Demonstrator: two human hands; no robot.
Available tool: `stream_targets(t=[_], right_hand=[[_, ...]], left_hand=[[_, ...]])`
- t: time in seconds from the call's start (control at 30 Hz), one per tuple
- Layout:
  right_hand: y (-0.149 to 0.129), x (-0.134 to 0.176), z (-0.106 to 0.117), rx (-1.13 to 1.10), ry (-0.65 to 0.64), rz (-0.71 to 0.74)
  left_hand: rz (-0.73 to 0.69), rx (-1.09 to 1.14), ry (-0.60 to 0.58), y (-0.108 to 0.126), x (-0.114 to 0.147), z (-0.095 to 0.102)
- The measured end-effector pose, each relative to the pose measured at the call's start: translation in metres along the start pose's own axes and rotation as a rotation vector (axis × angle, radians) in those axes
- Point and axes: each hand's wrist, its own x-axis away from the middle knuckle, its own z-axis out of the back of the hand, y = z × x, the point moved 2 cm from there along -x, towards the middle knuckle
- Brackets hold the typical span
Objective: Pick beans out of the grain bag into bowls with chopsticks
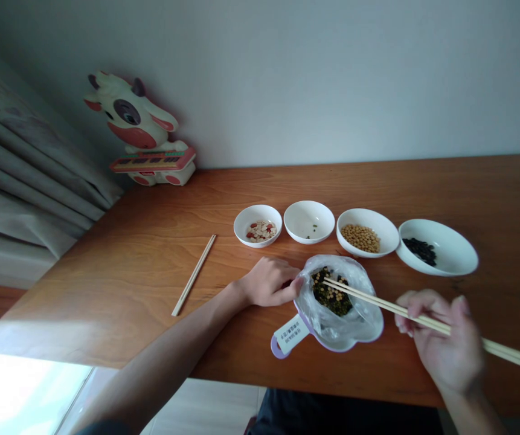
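My right hand [445,335] grips a pair of wooden chopsticks [391,307], whose tips are in a mix of beans and dark and green bits [332,296]. The mix lies in a clear plastic bag [359,278] that lines a purple-rimmed bowl [348,345] with a labelled handle [290,334]. My left hand [272,283] is closed at the left edge of that bowl, its fingers pinching the bag's rim. Just behind stand a white bowl [311,208] with a few green bits and a white bowl [389,232] of yellow soybeans.
At the row's left end is a white bowl [241,226] with peanut pieces; at the right end, a white bowl [461,254] with black beans or seeds. A second pair of chopsticks [194,275] lies left. A toy cow with keyboard [144,136] stands by the wall, near a curtain [19,181].
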Motion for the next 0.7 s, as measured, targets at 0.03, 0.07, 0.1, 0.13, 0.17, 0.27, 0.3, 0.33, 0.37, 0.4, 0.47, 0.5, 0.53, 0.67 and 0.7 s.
stream_targets(t=[0.03,0.07,0.1,0.13,0.17,0.27,0.3,0.33,0.37,0.4,0.47,0.5,0.53,0.67,0.7], right_hand=[[-0.001,0.0,-0.001,0.003,-0.02,0.007],[-0.002,0.0,-0.002,0.01,-0.041,0.013],[-0.002,0.001,-0.003,0.018,-0.06,0.02],[-0.002,0.001,-0.005,0.027,-0.078,0.028],[-0.002,0.002,-0.006,0.038,-0.095,0.038],[-0.001,0.003,-0.009,0.072,-0.136,0.056],[0.0,0.004,-0.01,0.083,-0.145,0.059],[0.001,0.005,-0.01,0.095,-0.153,0.061],[0.002,0.006,-0.011,0.107,-0.16,0.065],[0.004,0.007,-0.011,0.12,-0.165,0.072],[0.006,0.008,-0.012,0.145,-0.174,0.092],[0.006,0.008,-0.012,0.156,-0.175,0.101],[0.007,0.008,-0.013,0.163,-0.174,0.111],[0.009,0.008,-0.014,0.14,-0.171,0.147],[0.01,0.008,-0.014,0.132,-0.173,0.15]], left_hand=[[-0.001,0.001,0.001,0.0,0.0,0.0],[-0.003,0.002,0.002,0.0,0.0,0.0],[-0.006,0.003,0.003,0.0,0.0,0.0],[-0.007,0.004,0.005,0.0,0.0,0.0],[-0.007,0.004,0.006,0.0,0.0,0.0],[-0.004,0.004,0.007,0.0,0.0,0.0],[-0.003,0.004,0.007,0.0,0.0,0.001],[-0.002,0.004,0.005,0.0,0.0,0.001],[-0.001,0.004,0.003,0.0,0.0,0.001],[0.0,0.002,0.001,0.0,0.0,0.001],[0.002,0.001,-0.003,0.0,0.0,0.001],[0.001,0.002,-0.005,0.0,0.0,0.001],[0.0,0.004,-0.005,0.0,0.0,0.001],[-0.007,0.003,0.0,0.001,0.0,0.001],[-0.007,0.002,0.002,0.001,0.0,0.001]])
